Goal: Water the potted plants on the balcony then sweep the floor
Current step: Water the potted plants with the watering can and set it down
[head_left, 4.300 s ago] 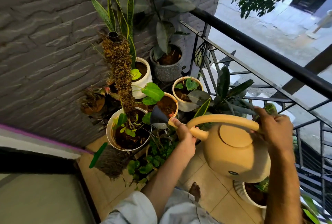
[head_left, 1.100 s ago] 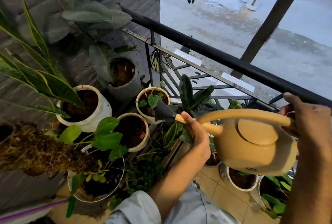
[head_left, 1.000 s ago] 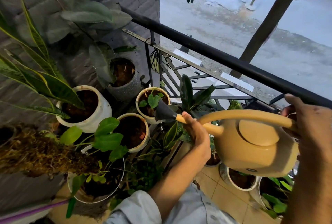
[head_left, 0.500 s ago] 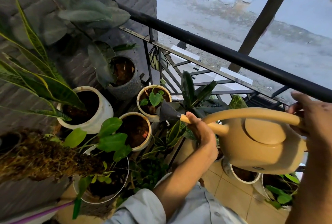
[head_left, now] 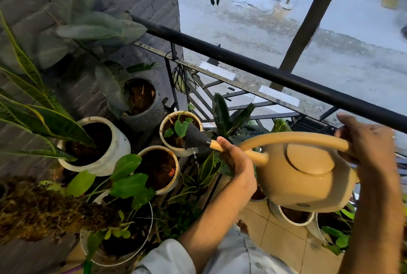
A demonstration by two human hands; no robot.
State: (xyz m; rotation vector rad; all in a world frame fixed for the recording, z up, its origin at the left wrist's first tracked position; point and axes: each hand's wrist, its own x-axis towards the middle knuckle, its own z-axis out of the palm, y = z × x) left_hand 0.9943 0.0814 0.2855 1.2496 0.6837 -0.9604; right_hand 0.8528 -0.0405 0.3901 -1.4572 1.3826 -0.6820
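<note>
Fingers [head_left: 222, 142] clamped your watering can [head_left: 304, 177] spout, right hand [head_left: 370, 141] gripped handle; drips off rose [head_left: 195, 139] risked missing the seedling pot [head_left: 174, 152].

The floor [head_left: 284, 249] is beige tile with dark grout lines, bare in the lower middle of the frame. A slatted stand [head_left: 211, 188] rises at frame centre, and whether the left-hand pots rest on it or on the tiles cannot be told. In the left half sit a white pot [head_left: 114, 152] holding a striped-leaf plant, a grey textured pot [head_left: 149, 117] above it by the brick wall, two cream pots [head_left: 171, 188] [head_left: 164, 139] near the centre, and a large white pot [head_left: 123, 260] at the lower left. At the lower right, a ribbed white pot [head_left: 286, 218] stands on the tiles, with a further white pot [head_left: 319, 233] just beside it.
</note>
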